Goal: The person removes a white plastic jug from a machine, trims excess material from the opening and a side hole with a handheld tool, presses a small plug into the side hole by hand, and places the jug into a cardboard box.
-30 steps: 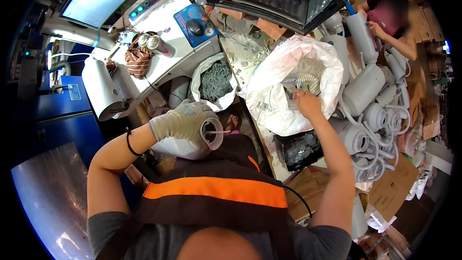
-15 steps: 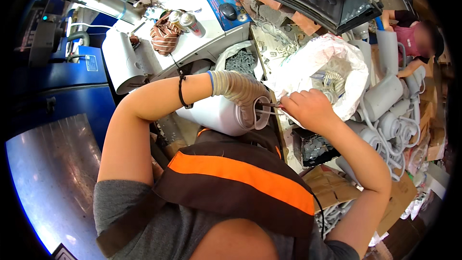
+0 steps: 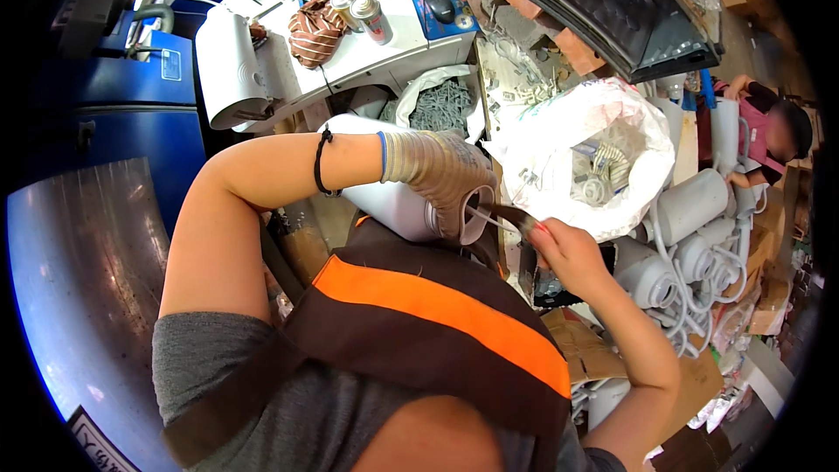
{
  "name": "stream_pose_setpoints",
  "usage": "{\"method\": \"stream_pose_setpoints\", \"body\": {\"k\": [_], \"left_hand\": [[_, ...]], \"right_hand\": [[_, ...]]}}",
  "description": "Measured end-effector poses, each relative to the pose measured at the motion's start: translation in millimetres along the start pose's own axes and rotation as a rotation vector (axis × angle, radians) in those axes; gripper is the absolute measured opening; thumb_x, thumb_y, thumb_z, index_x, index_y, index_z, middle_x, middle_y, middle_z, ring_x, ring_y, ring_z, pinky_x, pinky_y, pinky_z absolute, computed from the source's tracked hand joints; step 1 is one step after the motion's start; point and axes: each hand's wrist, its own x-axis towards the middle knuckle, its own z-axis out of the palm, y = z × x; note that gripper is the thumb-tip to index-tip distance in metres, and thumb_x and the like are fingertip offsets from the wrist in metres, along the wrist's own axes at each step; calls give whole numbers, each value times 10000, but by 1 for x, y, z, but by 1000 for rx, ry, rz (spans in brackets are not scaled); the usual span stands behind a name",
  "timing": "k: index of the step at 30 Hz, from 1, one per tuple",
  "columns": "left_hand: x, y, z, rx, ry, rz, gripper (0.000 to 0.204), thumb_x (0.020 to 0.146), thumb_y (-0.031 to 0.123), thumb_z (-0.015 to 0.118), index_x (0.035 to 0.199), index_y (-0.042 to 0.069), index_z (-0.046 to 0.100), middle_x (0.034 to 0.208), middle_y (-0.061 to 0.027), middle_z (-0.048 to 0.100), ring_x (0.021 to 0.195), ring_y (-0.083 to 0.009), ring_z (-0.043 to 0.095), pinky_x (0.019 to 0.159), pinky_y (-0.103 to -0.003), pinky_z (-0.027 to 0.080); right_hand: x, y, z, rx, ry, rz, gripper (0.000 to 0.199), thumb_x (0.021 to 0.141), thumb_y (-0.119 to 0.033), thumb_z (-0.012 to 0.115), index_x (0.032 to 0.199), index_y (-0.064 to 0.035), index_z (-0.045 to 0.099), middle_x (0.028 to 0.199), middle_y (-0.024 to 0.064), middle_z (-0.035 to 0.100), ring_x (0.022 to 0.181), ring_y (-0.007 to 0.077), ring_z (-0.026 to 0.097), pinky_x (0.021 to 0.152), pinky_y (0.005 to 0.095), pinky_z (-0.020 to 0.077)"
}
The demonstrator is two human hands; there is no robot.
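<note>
A white hollow plastic container [image 3: 384,201] lies across my lap, its round open mouth [image 3: 476,229] turned to the right. My left hand [image 3: 441,179], in a soiled knit glove, is closed around the neck just behind that mouth. My bare right hand [image 3: 566,253] pinches a dark, flat, blade-like tool [image 3: 514,217] just right of the mouth. Its exact kind is unclear. A thin white plastic strip [image 3: 491,217] reaches from the mouth toward the tool.
Beyond my hands stands a white sack [image 3: 559,183] of plastic pieces. A bag of grey parts [image 3: 444,109] sits before the white desk [image 3: 398,59]. Several white plastic containers [image 3: 695,205] and a co-worker [image 3: 765,135] are at right. A metal sheet [image 3: 87,297] curves at left.
My right hand has moved down with the tool, drawing it out of the mouth; more of its flat dark part shows. My left hand still grips the container. The view has shifted slightly.
</note>
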Motion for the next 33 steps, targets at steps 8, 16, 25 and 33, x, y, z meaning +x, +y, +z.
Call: {"method": "stream_pose_setpoints", "body": {"k": [8, 16, 25, 33], "left_hand": [[-9, 20, 25, 257, 249, 85, 582, 580, 441, 722, 1068, 151, 591, 1070, -44, 587, 1068, -215, 539, 1004, -451, 300], [-25, 15, 41, 303, 364, 4, 565, 607, 437, 731, 1084, 187, 562, 1166, -68, 550, 1125, -248, 506, 1038, -490, 257], [3, -30, 70, 524, 917, -45, 724, 537, 481, 736, 1136, 132, 527, 1279, -85, 491, 1257, -267, 413, 1085, -520, 193], [33, -66, 69, 638, 1258, -29, 563, 637, 332, 665, 1146, 131, 536, 1280, -94, 503, 1231, -293, 443, 1060, -503, 234]], "right_hand": [[-6, -23, 8, 193, -285, 144, 381, 951, -343, 415, 768, -43, 563, 612, 130, 605, 622, 342, 603, 599, 447, 461], [0, -21, 21, 317, -314, 149, 327, 956, -313, 437, 863, -21, 553, 536, 115, 550, 423, 237, 538, 429, 339, 424], [39, -23, 48, 1408, -610, 612, 376, 950, -404, 427, 844, -57, 529, 527, 68, 522, 336, 114, 393, 343, 256, 297], [65, -51, 51, 1779, -459, 556, 355, 962, -428, 411, 832, -108, 491, 507, 12, 460, 325, 72, 287, 365, 232, 258]]}}
